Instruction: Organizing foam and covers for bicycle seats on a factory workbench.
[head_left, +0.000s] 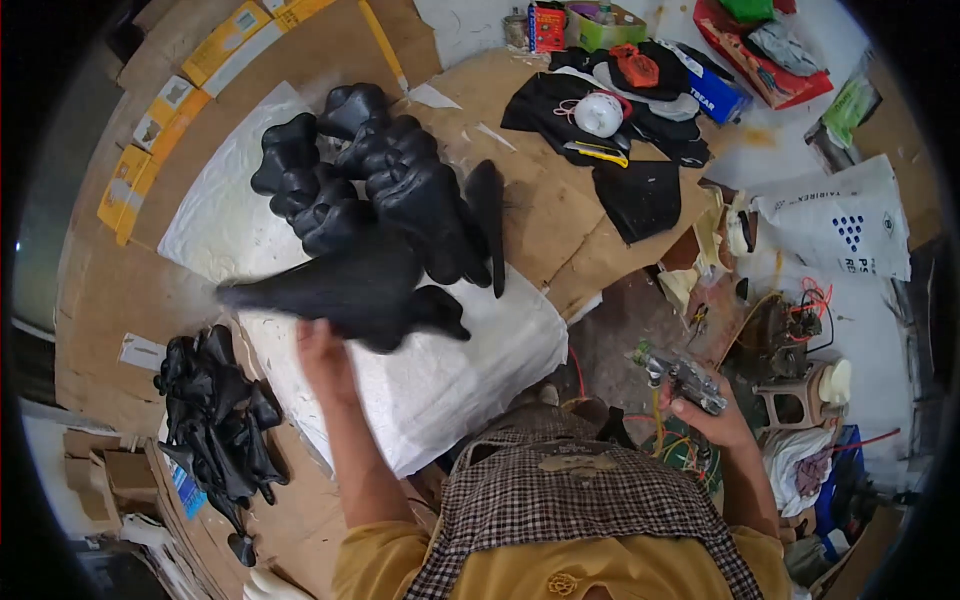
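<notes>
My left hand point(325, 360) grips a black bird-shaped figure point(345, 285) by its lower edge, above a white padded sheet point(490, 365). The figure's long pointed end faces left and a small rounded end faces right; it is slightly blurred. Its fingers are partly hidden behind the figure. Off to the right, my right hand point(718, 415) is closed round a metal tool that looks like a spray gun point(690, 382), its tip pointing up and left. Several similar black figures point(425, 200) lie close together on the sheet's far part, just beyond the held one.
A pile of black moulded pieces point(215, 415) lies at the left. Black cloths point(640, 195), a white ball-shaped thing point(598, 114) and a yellow cutter point(597, 152) rest on the cardboard point(545, 220). At the right are a white sack point(845, 220), wires point(810, 300) and a metal stand point(790, 395).
</notes>
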